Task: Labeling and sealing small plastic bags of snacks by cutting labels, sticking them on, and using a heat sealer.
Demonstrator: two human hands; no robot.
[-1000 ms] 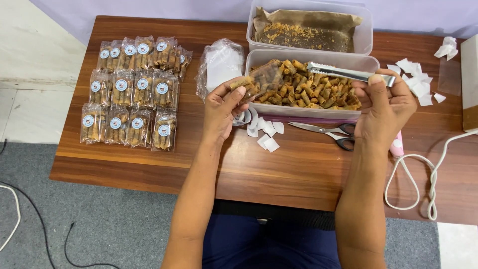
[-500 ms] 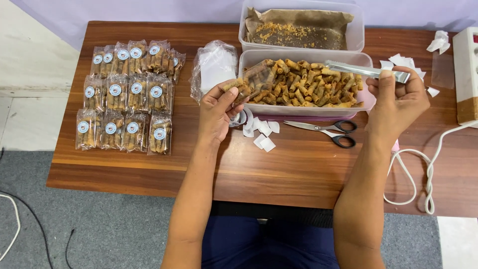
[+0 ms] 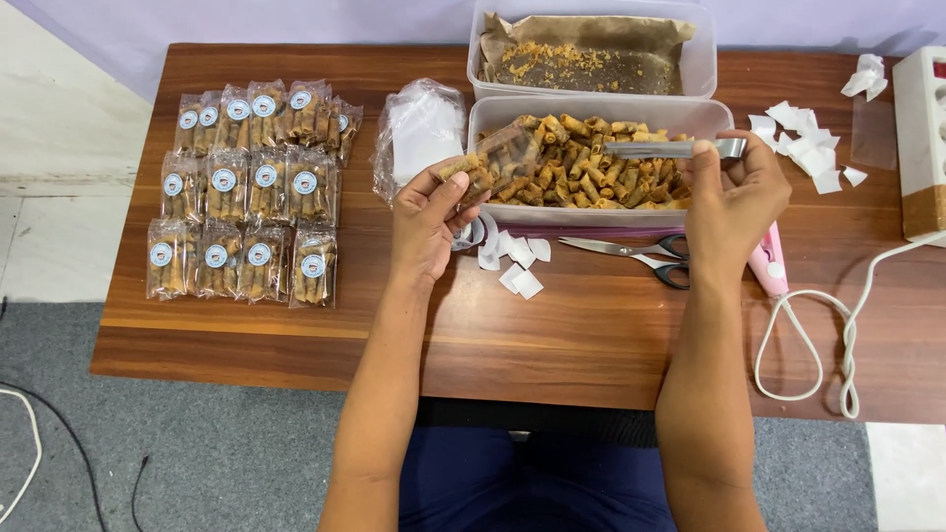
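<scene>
Brown wood grain runs across the worktop [image 3: 325, 335], which stands on grey floor against a pale wall. Judging by what lies there, much of the packing looks done: about a dozen sealed packets [image 3: 246, 187] of rolled snacks, each with a round sticker, sit in three rows at the left side, well apart from the hands. Much also looks left: the near tub [image 3: 601, 212] is full of loose golden rolls [image 3: 581, 177], while the far tub [image 3: 690, 59] holds only crumbs on brown paper. A stack of empty clear bags [image 3: 419, 133] lies just beside the near tub. The left hand [image 3: 429, 222] holds a small clear bag [image 3: 498, 163], partly filled with rolls, tilted over the tub's left rim; its fingers [image 3: 443, 197] are closed on the bag's lower end. The right hand [image 3: 734, 202] grips metal tongs [image 3: 675, 149] by their rear end, fingers clamped around them, the tips lying level above the rolls and pointing toward the bag's mouth, near it but not touching. Whether the tongs hold a roll cannot be told. Scissors [image 3: 631, 254] and torn white paper scraps [image 3: 517, 266] lie on the worktop between tub and wrists.
</scene>
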